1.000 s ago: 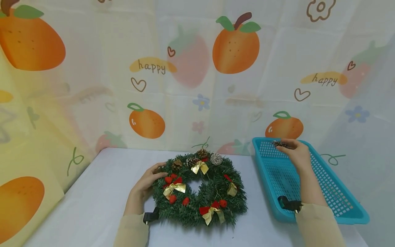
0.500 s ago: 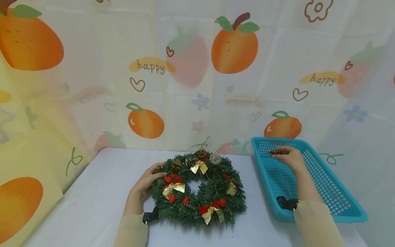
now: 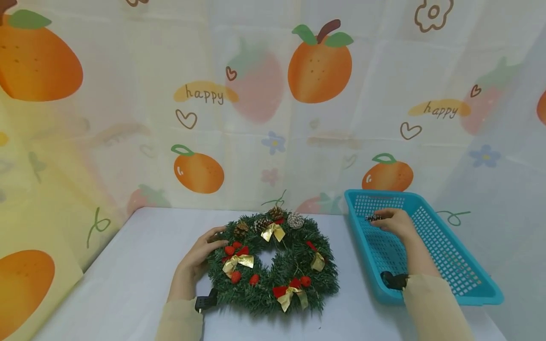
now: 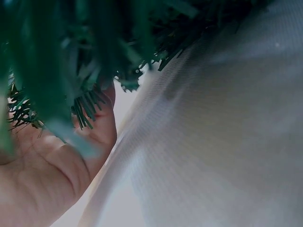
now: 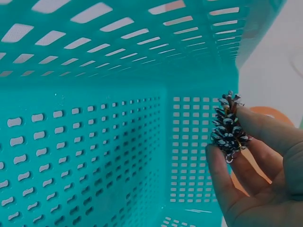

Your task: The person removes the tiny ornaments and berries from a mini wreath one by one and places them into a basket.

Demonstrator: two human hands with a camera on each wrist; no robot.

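Note:
A green Christmas wreath (image 3: 294, 270) lies on the table, dressed with red-and-gold bows, red berries and several pine cones along its far side. My left hand (image 3: 202, 251) holds its left edge, the fingertips hidden in the needles. Seen from the left wrist, the palm (image 4: 52, 165) is right under the greenery (image 4: 57, 61). Over the blue basket my right hand (image 3: 396, 222) pinches a small dark pine cone (image 5: 228, 125) with white-tipped scales between thumb and fingers. A small metal loop shows at the cone's lower end in the right wrist view.
The blue plastic basket (image 3: 462, 258) with perforated walls stands right of the wreath. A white cloth (image 3: 141, 284) covers the table. Behind it hangs a curtain (image 3: 256, 156) printed with oranges, strawberries and hearts.
My right hand has come lower into the basket and slightly left, still pinching the pine cone. The left hand stays at the wreath's edge, and the whole view has shifted slightly.

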